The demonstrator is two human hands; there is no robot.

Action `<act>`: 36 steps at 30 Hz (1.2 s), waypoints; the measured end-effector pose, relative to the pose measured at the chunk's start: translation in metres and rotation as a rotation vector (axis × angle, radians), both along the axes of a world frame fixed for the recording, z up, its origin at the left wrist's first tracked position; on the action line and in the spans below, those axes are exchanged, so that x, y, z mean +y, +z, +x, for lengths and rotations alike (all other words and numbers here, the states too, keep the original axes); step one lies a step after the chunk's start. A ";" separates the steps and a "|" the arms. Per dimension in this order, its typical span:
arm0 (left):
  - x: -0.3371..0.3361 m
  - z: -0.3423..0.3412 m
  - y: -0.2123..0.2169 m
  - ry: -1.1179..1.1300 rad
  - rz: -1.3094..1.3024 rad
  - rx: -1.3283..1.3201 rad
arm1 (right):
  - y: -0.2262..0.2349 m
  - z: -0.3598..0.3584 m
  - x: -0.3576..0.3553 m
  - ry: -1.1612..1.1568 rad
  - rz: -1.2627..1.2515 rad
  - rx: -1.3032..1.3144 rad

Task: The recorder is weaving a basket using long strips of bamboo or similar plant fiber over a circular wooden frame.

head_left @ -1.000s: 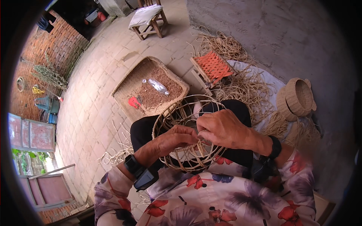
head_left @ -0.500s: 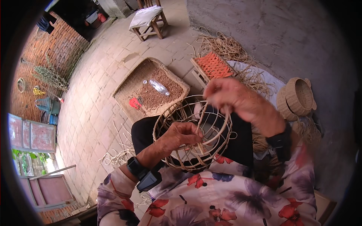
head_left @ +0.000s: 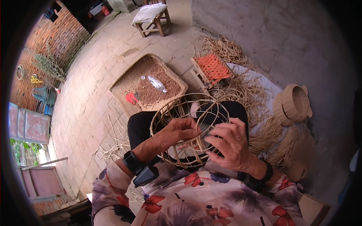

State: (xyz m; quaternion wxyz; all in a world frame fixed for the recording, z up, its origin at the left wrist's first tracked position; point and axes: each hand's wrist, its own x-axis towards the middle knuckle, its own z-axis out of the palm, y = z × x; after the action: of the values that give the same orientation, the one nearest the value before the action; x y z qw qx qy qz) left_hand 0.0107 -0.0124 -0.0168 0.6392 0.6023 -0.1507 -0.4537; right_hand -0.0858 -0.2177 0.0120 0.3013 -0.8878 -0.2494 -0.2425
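Open-framed basket (head_left: 196,144) of pale strands sits in the lap, between the dark-trousered knees (head_left: 138,128). Left hand (head_left: 176,130) lies across its left part; thumb and index finger pressed together, pinching a strand near the middle of the frame. Right hand (head_left: 230,146) at the basket's right side, fingers spread and curved, tips over the frame; contact there cannot be told. Strands show between the two hands. Beyond the knees: woven tray (head_left: 122,90) with a clear bottle (head_left: 156,83); right of it, an orange-seated stool (head_left: 213,68).
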 end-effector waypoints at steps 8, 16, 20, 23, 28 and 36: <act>0.004 0.000 -0.006 -0.026 -0.017 0.002 | -0.030 0.016 0.021 -0.005 -0.022 -0.084; 0.003 -0.001 -0.012 -0.002 -0.011 -0.004 | -0.034 0.008 0.029 -0.053 0.098 0.007; 0.005 -0.002 -0.008 0.005 -0.022 0.031 | -0.035 0.008 0.030 -0.023 0.145 0.031; 0.005 -0.002 -0.010 -0.004 -0.004 0.044 | -0.032 0.007 0.029 0.017 0.153 0.085; 0.003 -0.004 -0.010 0.014 -0.009 0.038 | -0.029 0.006 0.026 0.072 0.147 0.116; 0.003 0.002 -0.005 0.024 0.000 0.018 | 0.006 0.026 -0.012 0.308 0.080 0.403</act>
State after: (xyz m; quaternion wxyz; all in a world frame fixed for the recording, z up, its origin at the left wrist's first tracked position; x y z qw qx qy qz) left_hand 0.0124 -0.0095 -0.0218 0.6460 0.6001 -0.1377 -0.4512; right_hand -0.0595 -0.2294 0.0184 0.4132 -0.8571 -0.3068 -0.0218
